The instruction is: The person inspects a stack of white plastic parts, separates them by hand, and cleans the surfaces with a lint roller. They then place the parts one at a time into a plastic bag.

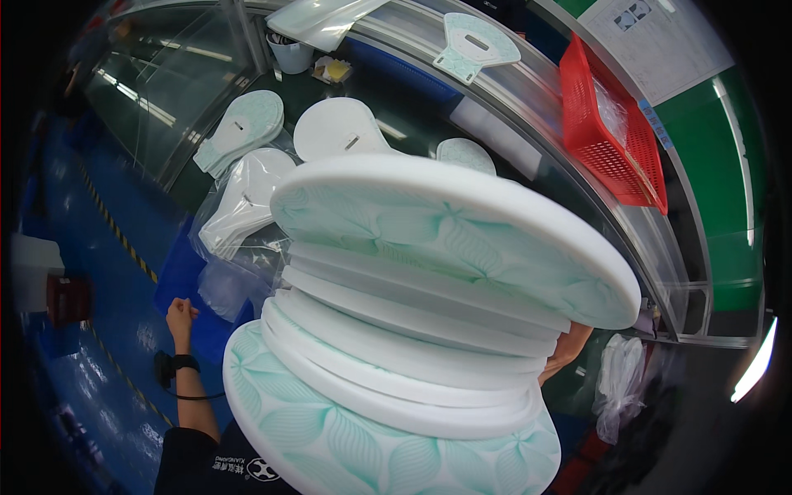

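Observation:
A large fanned stack of white paddle-shaped panels (412, 363) fills the middle, close up. Its outer faces carry a pale green leaf pattern, and several plain white edges show between them. At the stack's right side, my right hand (568, 348) reaches in behind the panels and holds them; its fingers are hidden. Apart from the stack on the left, my left hand (181, 320) is closed above a blue bin (175, 276), its fingers curled. Whatever may be inside that hand is too small to make out. Clear plastic bags (227, 285) lie beside it.
Behind the stack, more paddle-shaped panels (334, 128) lie on a dark green table, some in clear bags. One patterned panel (478, 41) rests on the far rail. A red basket (615, 132) stands at right, a pale bucket (290, 56) at the back.

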`<action>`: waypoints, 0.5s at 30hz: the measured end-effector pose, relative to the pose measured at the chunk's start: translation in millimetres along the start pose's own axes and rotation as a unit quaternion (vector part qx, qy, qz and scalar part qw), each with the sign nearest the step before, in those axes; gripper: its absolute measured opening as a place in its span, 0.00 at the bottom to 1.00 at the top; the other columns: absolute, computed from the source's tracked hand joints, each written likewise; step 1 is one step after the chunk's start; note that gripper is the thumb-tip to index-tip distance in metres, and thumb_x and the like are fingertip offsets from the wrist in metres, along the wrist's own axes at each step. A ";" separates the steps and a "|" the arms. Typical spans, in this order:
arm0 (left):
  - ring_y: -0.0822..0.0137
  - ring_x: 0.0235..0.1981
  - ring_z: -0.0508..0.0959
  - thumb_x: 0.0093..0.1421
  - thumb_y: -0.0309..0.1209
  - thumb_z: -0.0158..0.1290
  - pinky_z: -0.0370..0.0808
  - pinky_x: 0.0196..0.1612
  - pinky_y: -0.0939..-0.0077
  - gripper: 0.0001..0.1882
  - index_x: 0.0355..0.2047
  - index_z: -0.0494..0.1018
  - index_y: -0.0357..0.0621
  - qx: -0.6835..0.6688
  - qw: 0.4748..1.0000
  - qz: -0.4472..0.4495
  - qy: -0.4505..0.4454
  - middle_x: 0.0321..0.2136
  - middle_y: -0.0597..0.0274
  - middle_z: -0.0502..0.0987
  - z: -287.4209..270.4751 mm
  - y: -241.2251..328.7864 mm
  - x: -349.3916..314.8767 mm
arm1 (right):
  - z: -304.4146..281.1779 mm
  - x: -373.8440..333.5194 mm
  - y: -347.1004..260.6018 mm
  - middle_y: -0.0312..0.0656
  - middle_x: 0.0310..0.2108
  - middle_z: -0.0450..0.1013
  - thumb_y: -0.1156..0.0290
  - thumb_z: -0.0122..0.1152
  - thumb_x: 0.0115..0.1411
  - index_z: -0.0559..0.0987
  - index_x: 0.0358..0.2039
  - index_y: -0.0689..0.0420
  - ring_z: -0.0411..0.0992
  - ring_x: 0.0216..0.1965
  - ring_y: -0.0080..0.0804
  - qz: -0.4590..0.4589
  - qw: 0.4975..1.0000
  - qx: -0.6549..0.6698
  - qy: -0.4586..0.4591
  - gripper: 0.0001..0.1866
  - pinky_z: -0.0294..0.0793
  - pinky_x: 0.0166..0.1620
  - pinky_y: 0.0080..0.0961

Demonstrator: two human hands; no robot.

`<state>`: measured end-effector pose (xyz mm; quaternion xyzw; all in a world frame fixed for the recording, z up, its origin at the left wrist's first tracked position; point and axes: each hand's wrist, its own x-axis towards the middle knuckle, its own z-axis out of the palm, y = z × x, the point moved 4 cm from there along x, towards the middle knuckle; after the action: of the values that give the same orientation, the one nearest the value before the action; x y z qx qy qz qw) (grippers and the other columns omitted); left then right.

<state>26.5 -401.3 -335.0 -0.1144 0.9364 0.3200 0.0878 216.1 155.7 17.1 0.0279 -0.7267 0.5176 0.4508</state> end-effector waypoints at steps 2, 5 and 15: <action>0.71 0.16 0.75 0.58 0.34 0.50 0.70 0.23 0.76 0.09 0.33 0.73 0.40 0.056 0.994 0.064 0.074 0.16 0.59 0.75 1.7 3.2 -2.1 | 1.7 0.7 -1.3 0.36 0.27 0.66 0.62 0.73 0.41 0.67 0.39 0.54 0.64 0.28 0.27 -0.005 1.000 -0.016 -0.005 0.28 0.65 0.40 0.33; 0.68 0.19 0.77 0.56 0.31 0.52 0.72 0.26 0.74 0.10 0.38 0.75 0.42 0.115 0.974 0.131 0.146 0.20 0.58 0.77 -11.0 46.5 -6.9 | 3.8 0.8 -2.3 0.36 0.27 0.67 0.62 0.73 0.41 0.67 0.38 0.54 0.65 0.27 0.27 -0.005 0.999 -0.030 -0.027 0.27 0.65 0.40 0.34; 0.58 0.66 0.42 0.38 0.42 0.67 0.48 0.61 0.51 0.57 0.64 0.45 0.49 -0.241 0.927 0.203 -0.206 0.65 0.56 0.43 -66.3 281.1 -73.0 | -12.5 -9.1 15.7 0.44 0.37 0.68 0.63 0.73 0.39 0.65 0.46 0.62 0.67 0.37 0.31 0.061 0.992 0.083 0.069 0.36 0.66 0.45 0.33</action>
<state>14.5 -214.7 -103.1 0.1290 0.7958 0.5632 0.1815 221.3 168.8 0.2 -0.0148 -0.6490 0.6033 0.4632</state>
